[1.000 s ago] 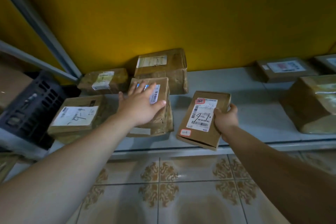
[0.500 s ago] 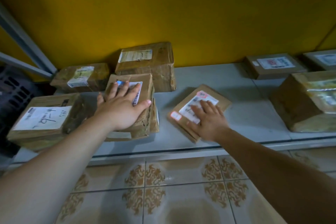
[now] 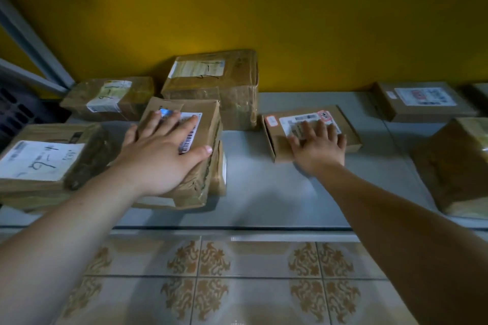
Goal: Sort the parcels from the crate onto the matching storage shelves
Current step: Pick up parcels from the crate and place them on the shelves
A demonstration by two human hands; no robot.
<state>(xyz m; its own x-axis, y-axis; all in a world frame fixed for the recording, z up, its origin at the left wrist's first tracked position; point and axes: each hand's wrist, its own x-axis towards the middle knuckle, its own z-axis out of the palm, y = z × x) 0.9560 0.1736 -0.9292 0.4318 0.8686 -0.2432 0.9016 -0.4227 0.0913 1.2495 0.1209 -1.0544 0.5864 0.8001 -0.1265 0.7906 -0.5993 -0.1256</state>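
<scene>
Down on the grey shelf [image 3: 264, 187], my right hand [image 3: 319, 148] pressed the flat labelled parcel [image 3: 277, 140], fingers straight and spread, gripping nothing. Left hand [image 3: 163, 150] lay open-palmed on the taped parcel [image 3: 207, 124].

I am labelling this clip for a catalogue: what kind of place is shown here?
Probably a parcel storage or sorting room: taped brown parcels with barcode labels and handwritten codes lie on a low grey shelf against a yellow wall, beside a dark crate.
</scene>
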